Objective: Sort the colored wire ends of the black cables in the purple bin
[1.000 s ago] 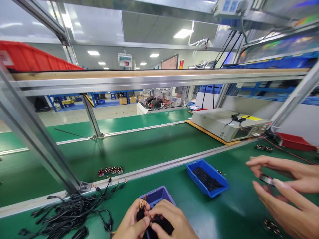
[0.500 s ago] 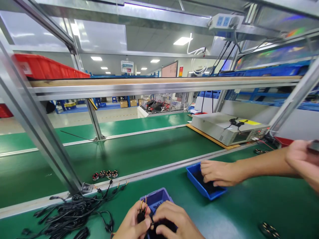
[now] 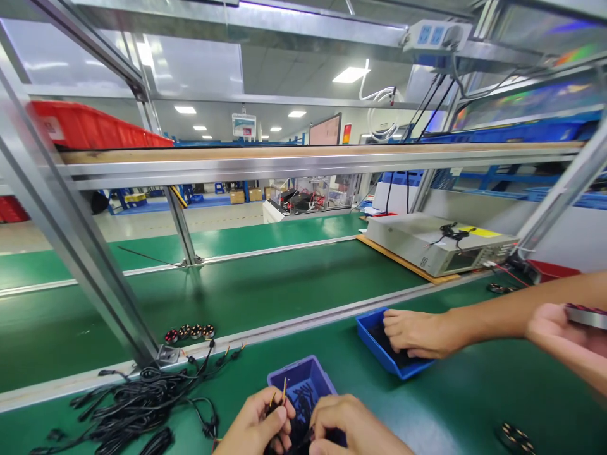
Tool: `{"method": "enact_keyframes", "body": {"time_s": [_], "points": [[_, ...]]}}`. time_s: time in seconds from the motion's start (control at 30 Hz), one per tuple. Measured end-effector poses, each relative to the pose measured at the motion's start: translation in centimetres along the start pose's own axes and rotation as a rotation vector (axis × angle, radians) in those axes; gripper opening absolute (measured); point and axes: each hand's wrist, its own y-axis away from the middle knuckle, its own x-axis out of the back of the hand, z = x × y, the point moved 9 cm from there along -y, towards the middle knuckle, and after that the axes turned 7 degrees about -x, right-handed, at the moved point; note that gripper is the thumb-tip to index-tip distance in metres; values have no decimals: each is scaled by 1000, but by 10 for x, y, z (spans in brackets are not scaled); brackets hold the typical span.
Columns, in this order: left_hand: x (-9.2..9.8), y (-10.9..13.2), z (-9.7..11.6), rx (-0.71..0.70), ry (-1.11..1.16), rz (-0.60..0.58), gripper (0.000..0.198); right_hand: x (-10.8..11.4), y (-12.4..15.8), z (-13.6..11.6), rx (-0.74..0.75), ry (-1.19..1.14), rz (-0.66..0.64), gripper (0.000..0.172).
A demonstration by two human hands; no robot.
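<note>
My left hand (image 3: 257, 421) and my right hand (image 3: 351, 428) are together at the bottom edge of the view. Both pinch a small black wired part (image 3: 283, 404) whose thin yellow and orange wire ends stick up between my left fingers. They hold it just over a small purple-blue bin (image 3: 298, 379) with dark pieces inside. Much of the part is hidden by my fingers.
A co-worker's hand (image 3: 413, 332) reaches into a blue bin (image 3: 367, 329); their other hand (image 3: 564, 338) holds a round motor (image 3: 586, 315). Several small motors (image 3: 188, 332) sit on the green belt, black cables (image 3: 128, 411) are piled left, and a grey instrument box (image 3: 439, 243) stands at the back right.
The co-worker's near hand went from holding a motor with both hands into the blue bin and stays there. My hands stayed over the purple bin, still working the wired part.
</note>
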Motion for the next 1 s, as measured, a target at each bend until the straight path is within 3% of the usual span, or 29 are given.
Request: {"method": "enact_keyframes", "body": {"time_s": [0.2, 0.3, 0.4, 0.5, 0.6, 0.73, 0.87, 1.0], "points": [[3, 0, 0, 26, 12, 76, 59, 28, 0, -11, -111, -42, 150, 28], [-12, 9, 7, 107, -25, -112, 48, 24, -8, -11, -150, 117, 132, 30], [-28, 25, 14, 186, -34, -340, 37, 8, -17, -6, -190, 322, 59, 14], [-30, 33, 14, 231, 2, -408, 31, -11, -25, -2, -195, 428, 10, 14], [-25, 26, 11, 193, 75, -367, 27, -33, -32, 6, -201, 514, -44, 12], [-19, 12, 2, 81, 203, -254, 40, -48, -37, 21, -239, 577, -60, 17], [-10, 4, -12, 44, 230, -72, 51, -45, -34, 24, -216, 559, -47, 13], [-8, 4, -19, 31, 161, 47, 52, -29, -25, 11, -144, 489, 24, 19]]}}
